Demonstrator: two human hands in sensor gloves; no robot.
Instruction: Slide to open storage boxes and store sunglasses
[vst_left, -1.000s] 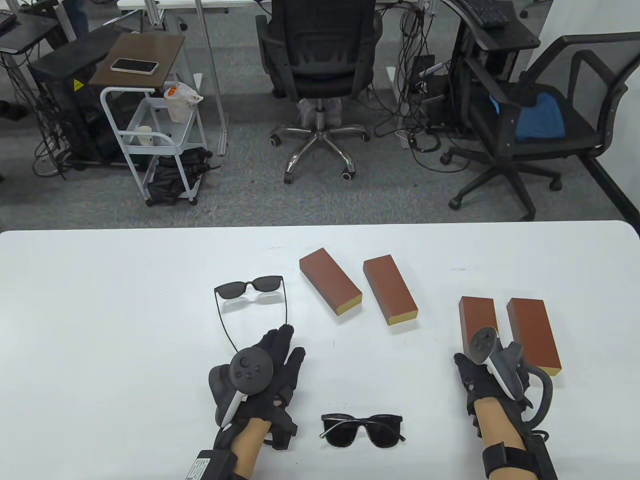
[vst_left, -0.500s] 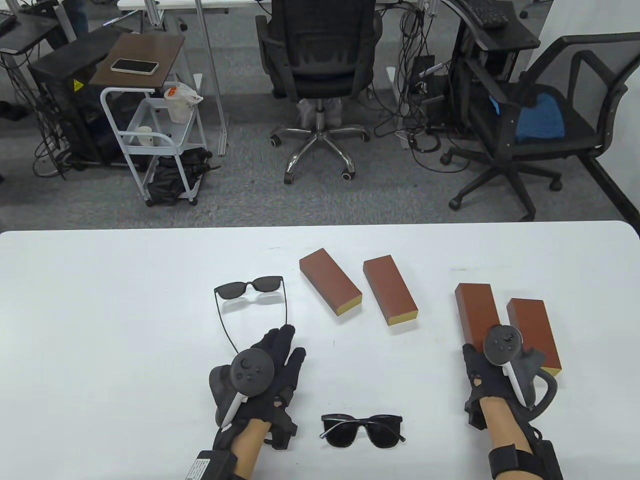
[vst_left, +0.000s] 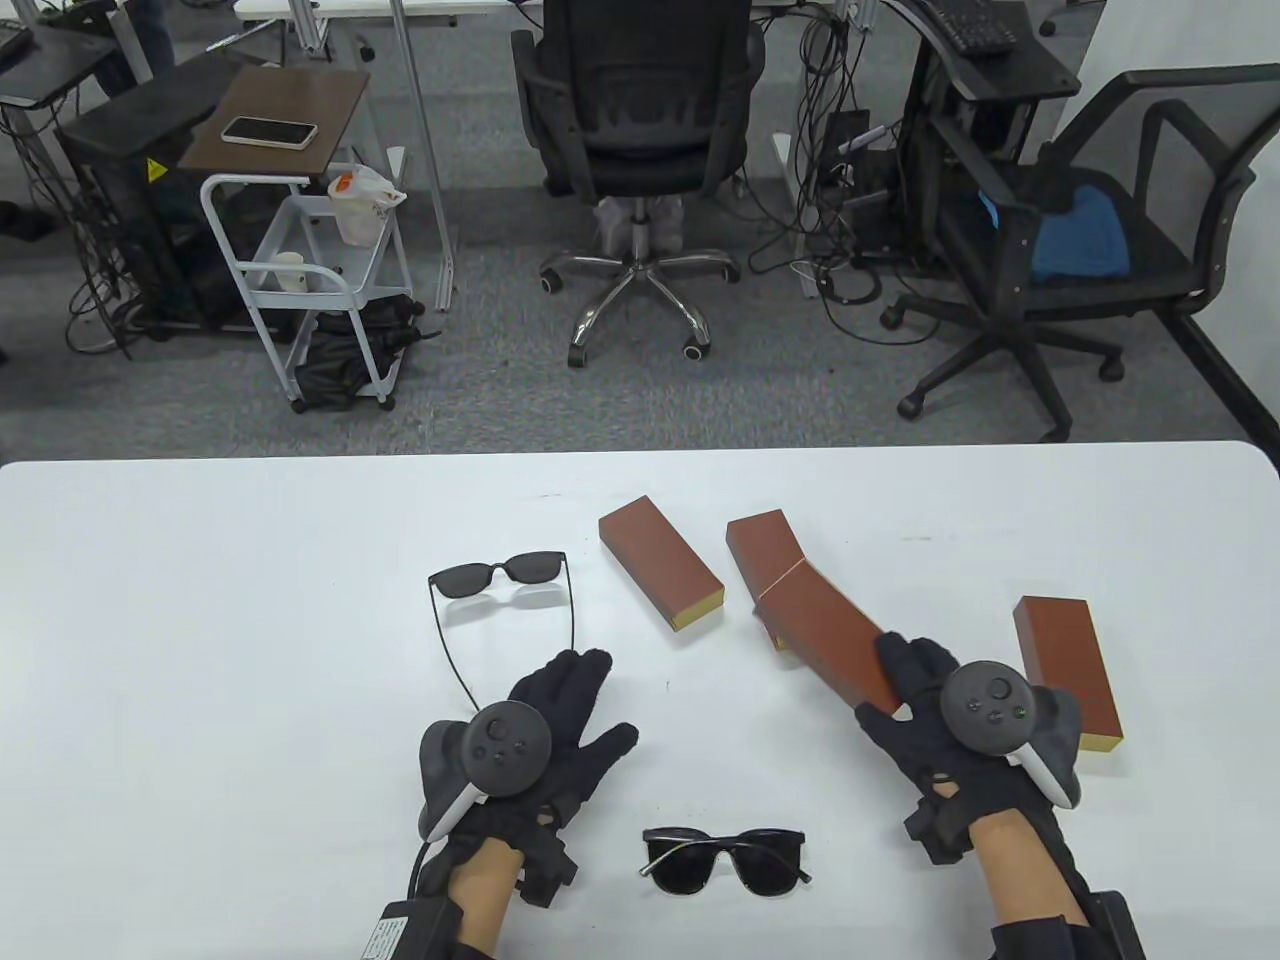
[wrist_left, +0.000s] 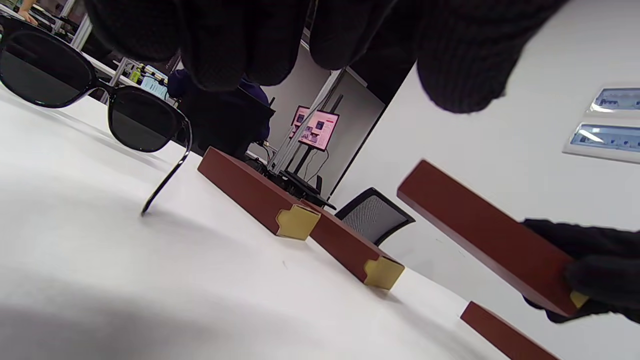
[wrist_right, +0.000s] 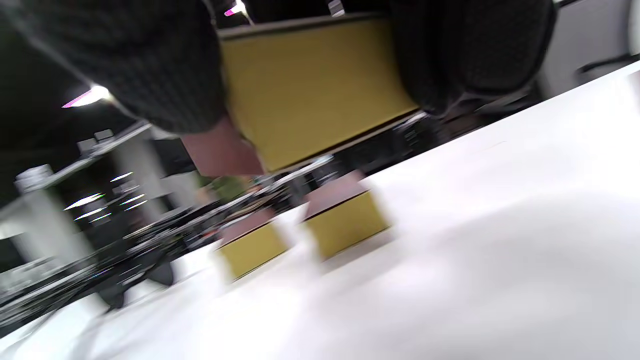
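The right hand (vst_left: 940, 720) is gripping one end of a long reddish-brown storage box with a yellow end face (vst_left: 825, 635), fingers on top and thumb at the side. It is holding the box off the white table (vst_left: 200, 620), as the left wrist view shows, and slanting it across the near end of a second reddish-brown box (vst_left: 765, 545). In the right wrist view, blurred, the yellow end face is sitting between the gloved fingers.

The left hand (vst_left: 545, 730) is hovering with its fingers spread and relaxed, gripping nothing, on the near left of the held box. A pair of black sunglasses with unfolded arms (vst_left: 505, 590) is lying just beyond that hand, well to the left of the held box; whether the fingertips are touching the arm tip I cannot tell. A second pair of black sunglasses with folded arms (vst_left: 725, 858) is lying nearer the person than the held box, between the two hands.

A third reddish-brown box (vst_left: 660, 563) is lying flat to the left of the held box, beside the second one. A fourth reddish-brown box (vst_left: 1068, 655) is lying flat just to the right of the right hand.
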